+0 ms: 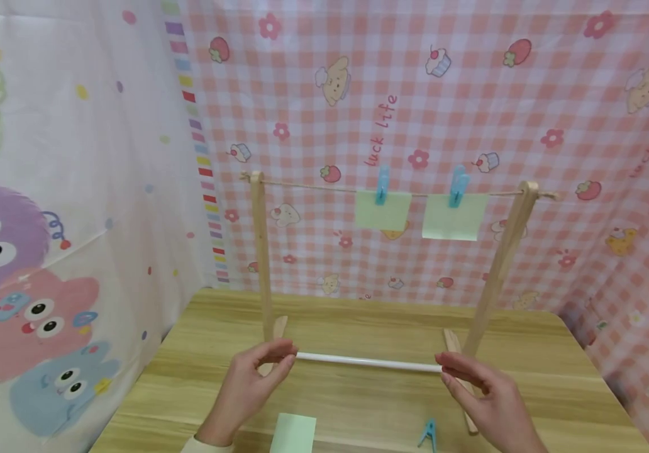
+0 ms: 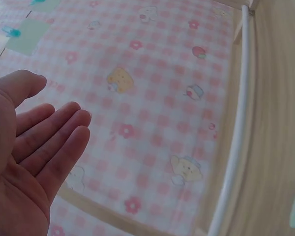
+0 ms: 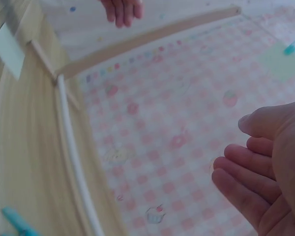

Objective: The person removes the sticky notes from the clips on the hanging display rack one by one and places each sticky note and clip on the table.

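My left hand [image 1: 248, 384] hovers before the left post [image 1: 262, 251] of a wooden stand, its fingers loosely bent and holding nothing. In front of the right post [image 1: 500, 270] is my right hand [image 1: 491, 391], also with nothing in its fingers. Both wrist views show the palms apart from the white rod [image 1: 370, 362], which joins the two posts low down. Between the post tops runs a string [image 1: 307, 185]. Two pale green paper notes [image 1: 383, 217] [image 1: 454, 220] hang from it, pinned by blue clothespins [image 1: 382, 187] [image 1: 458, 189].
On the wooden table [image 1: 211, 352] lie another green note [image 1: 294, 433] at the front and a loose blue clothespin [image 1: 428, 434] to its right. A pink checked cloth [image 1: 302, 251] hangs behind the stand, and a white cartoon-printed cloth [image 1: 132, 189] hangs at the left.
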The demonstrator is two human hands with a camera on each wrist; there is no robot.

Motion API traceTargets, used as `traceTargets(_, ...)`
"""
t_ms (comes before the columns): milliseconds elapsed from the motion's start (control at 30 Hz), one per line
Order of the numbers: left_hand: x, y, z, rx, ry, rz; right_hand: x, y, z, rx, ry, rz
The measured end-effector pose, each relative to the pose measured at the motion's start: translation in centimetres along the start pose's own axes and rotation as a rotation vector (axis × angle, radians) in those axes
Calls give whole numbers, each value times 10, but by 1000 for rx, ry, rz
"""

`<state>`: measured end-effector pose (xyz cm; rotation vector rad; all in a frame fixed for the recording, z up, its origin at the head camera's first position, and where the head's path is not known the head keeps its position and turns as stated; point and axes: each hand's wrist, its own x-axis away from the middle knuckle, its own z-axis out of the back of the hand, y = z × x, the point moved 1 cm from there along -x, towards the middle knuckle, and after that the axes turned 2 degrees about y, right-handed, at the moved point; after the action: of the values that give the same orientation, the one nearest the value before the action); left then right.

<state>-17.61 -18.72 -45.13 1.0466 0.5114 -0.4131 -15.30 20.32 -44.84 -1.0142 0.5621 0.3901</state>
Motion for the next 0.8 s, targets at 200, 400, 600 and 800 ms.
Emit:
traceTargets(200,-16,8,-7,41,-17,-29,-16,-13,4,10,-24,84)
traceTargets(400,-32,20,-11,55,-43,-23,-36,-26,8,29,-22,203)
traceTargets(600,-47,32,-9,26,-52,-33,-51,-36,12,52,-29,296)
traceTargets(800,-59,40,-7,29,-51,-6,-64,-46,21,32,-15,290)
